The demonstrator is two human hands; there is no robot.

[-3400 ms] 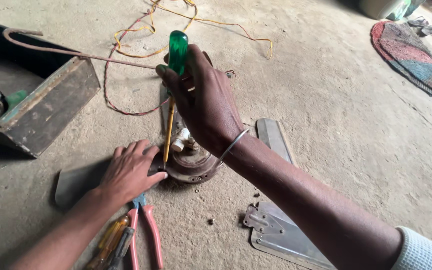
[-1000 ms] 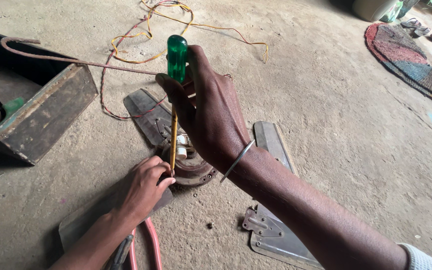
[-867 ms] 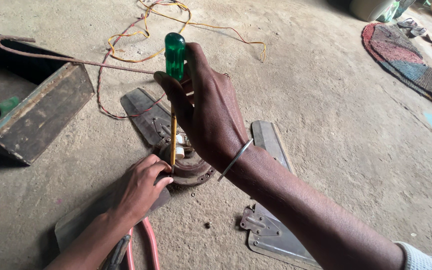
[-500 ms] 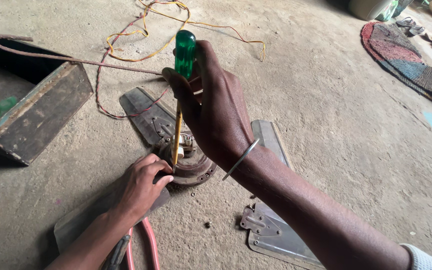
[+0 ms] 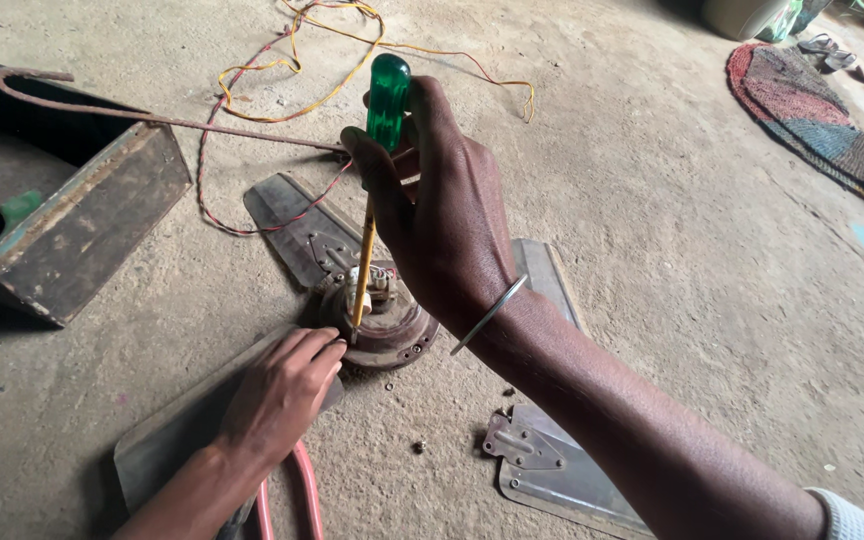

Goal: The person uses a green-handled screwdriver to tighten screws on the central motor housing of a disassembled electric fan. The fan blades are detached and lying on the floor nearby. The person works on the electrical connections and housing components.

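Note:
My right hand (image 5: 447, 215) grips a green-handled screwdriver (image 5: 387, 90) upright, its yellow shaft (image 5: 363, 270) running down to the rusty round fan motor hub (image 5: 392, 325) on the floor. A thin metal bangle (image 5: 489, 315) circles that wrist. My left hand (image 5: 282, 395) rests on a grey fan blade (image 5: 167, 435) at the hub's near left edge, fingers curled against the hub. A second blade (image 5: 297, 225) extends from the hub toward the far left. The screwdriver tip is hidden at the hub.
A worn wooden toolbox (image 5: 72, 235) with tape rolls stands at left, with a rusty bent rod (image 5: 152, 115) over it. Red and yellow wires (image 5: 282, 70) trail behind. A loose blade with bracket (image 5: 542, 470) lies near right. Red-handled pliers (image 5: 287, 500) lie under my left arm. A round mat (image 5: 812, 110) lies far right.
Since 3.4 s ago my left hand has gone from flat on the blade to curled at the hub's edge. The screwdriver stays upright on the hub; the view shifted slightly.

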